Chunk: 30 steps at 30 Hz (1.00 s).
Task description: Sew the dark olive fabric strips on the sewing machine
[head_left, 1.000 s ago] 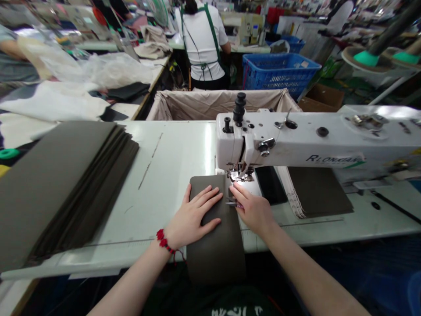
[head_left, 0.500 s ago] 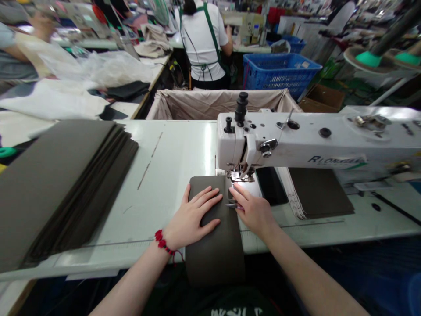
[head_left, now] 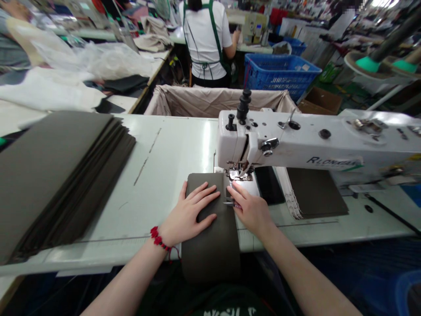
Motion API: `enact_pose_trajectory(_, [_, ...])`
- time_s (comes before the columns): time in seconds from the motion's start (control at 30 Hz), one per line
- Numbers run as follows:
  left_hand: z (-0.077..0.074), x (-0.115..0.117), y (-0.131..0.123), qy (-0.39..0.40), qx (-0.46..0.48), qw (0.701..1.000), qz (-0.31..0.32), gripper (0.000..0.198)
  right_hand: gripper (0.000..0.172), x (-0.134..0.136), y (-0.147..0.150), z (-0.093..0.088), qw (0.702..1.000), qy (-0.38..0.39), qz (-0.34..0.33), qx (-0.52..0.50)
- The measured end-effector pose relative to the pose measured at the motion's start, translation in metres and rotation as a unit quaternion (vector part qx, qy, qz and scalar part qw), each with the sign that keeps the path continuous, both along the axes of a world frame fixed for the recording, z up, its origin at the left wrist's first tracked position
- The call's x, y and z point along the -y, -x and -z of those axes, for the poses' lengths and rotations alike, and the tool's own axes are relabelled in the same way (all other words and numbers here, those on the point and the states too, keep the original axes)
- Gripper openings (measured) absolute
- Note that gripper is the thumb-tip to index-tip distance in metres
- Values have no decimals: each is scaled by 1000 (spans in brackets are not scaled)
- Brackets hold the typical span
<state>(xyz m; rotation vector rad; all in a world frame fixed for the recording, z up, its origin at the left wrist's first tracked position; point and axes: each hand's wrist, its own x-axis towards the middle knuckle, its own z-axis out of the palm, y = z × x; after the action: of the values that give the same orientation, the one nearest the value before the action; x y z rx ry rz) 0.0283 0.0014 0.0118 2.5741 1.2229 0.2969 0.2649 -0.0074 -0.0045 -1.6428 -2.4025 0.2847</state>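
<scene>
At the sewing machine (head_left: 312, 140), you are pressing an olive strip (head_left: 210, 250) flat.
Just in front of the machine's presser foot (head_left: 240, 175), your left hand (head_left: 187, 215) is holding the strip down with its fingers (head_left: 205, 194) spread, while your right hand (head_left: 251, 210) is lying against the strip's right edge, its fingers (head_left: 243, 202) pinching small metal snips (head_left: 229, 202). The strip is stretching from beside the foot over the worktop's (head_left: 171, 166) front edge. Left of the machine, a stack of olive panels (head_left: 62, 175) is sitting on the worktop; under its arm, a second stack (head_left: 315, 193) is lying. Behind the machine, a canvas-lined bin (head_left: 217, 102) is standing.
</scene>
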Motion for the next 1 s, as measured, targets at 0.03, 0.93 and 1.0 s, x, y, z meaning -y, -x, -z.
enact_pose_trajectory(0.03, [0,0,0,1,1,1000,-1,56,54,0,0,-1,1000,-2,0,1])
enact_pose_trajectory(0.93, [-2,1,1,14,22,1000,-17,51,51,1,0,0,1000,-4,1,6])
enact_pose_trajectory(1.0, [-2,1,1,14,22,1000,-17,51,50,1,0,0,1000,-3,1,6])
